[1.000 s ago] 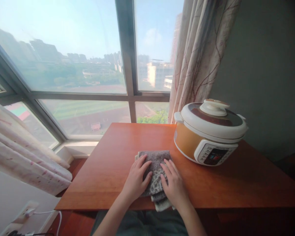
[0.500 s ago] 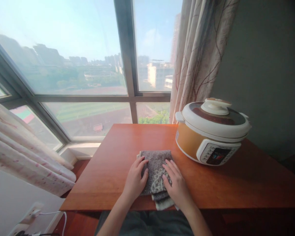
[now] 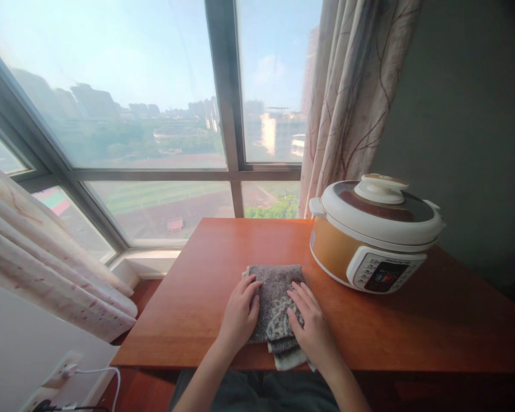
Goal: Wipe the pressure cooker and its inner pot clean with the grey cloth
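Note:
A folded grey towel [image 3: 275, 294] with a pale pattern lies near the front edge of the reddish-brown wooden table [image 3: 189, 297]. Its lower layers stick out unevenly toward me, reaching the table's edge. My left hand [image 3: 241, 312] rests on the towel's left side, fingers extended over the top. On the opposite side, my right hand [image 3: 311, 317] lies with fingers spread across the cloth. Neither hand grips the fabric; both touch it from above.
A white and gold electric cooker [image 3: 371, 240] with a lid stands on the table's right half. Behind are a window [image 3: 154, 114] and a curtain [image 3: 352, 86]. At lower left, a white cable [image 3: 98, 371] runs from a wall socket.
The whole view has shifted slightly, so everything appears a little further right and lower. Both hands stay on the towel in nearly the same pose.

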A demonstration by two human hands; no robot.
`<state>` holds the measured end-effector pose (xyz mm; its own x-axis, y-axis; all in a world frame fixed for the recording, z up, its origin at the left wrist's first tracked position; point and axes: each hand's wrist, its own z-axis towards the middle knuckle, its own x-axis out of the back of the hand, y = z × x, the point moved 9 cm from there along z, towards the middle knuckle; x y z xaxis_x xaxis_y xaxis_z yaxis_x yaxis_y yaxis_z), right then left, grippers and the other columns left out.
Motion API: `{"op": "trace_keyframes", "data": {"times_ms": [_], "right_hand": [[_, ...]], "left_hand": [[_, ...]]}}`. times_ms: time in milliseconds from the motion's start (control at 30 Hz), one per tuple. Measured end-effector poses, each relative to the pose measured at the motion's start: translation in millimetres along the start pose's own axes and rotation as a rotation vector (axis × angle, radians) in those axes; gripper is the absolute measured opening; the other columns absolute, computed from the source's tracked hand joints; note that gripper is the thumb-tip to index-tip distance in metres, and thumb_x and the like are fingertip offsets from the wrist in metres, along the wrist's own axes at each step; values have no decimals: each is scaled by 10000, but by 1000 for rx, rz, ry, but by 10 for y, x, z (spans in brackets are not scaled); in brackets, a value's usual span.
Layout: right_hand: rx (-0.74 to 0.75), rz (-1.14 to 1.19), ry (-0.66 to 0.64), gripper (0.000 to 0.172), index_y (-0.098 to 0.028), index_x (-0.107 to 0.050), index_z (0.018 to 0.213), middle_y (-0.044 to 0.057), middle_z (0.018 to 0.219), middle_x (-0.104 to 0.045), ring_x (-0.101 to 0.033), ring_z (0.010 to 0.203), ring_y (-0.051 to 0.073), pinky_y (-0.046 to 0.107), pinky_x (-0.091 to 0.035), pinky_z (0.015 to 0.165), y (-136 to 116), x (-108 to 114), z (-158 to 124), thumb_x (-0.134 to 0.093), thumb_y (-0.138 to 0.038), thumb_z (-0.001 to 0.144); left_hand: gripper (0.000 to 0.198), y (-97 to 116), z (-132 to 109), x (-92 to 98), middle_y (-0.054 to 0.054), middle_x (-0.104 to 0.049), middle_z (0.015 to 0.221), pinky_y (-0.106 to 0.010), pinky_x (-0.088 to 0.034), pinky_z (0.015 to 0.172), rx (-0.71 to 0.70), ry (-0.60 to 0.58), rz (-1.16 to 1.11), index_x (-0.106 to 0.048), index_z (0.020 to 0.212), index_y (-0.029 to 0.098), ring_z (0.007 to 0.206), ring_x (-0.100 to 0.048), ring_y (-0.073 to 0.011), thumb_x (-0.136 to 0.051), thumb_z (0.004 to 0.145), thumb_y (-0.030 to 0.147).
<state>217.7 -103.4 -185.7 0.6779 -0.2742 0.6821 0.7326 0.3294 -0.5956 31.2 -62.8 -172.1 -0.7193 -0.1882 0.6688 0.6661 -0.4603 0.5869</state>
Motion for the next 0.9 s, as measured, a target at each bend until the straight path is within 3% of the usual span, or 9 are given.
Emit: {"op": "trace_keyframes", "data": {"times_ms": [900], "right_hand": [[11, 4, 18, 397, -200, -660, 1295, 90, 1451, -571, -455, 1410, 279, 502, -433, 1146, 3, 11, -3, -471, -215, 946]], "left_hand": [[330, 6, -9, 4, -126, -630, 1355, -487, -489, 1094, 9, -6, 1, -675, 1188, 213, 1281, -589, -276, -506, 908, 169]]}}
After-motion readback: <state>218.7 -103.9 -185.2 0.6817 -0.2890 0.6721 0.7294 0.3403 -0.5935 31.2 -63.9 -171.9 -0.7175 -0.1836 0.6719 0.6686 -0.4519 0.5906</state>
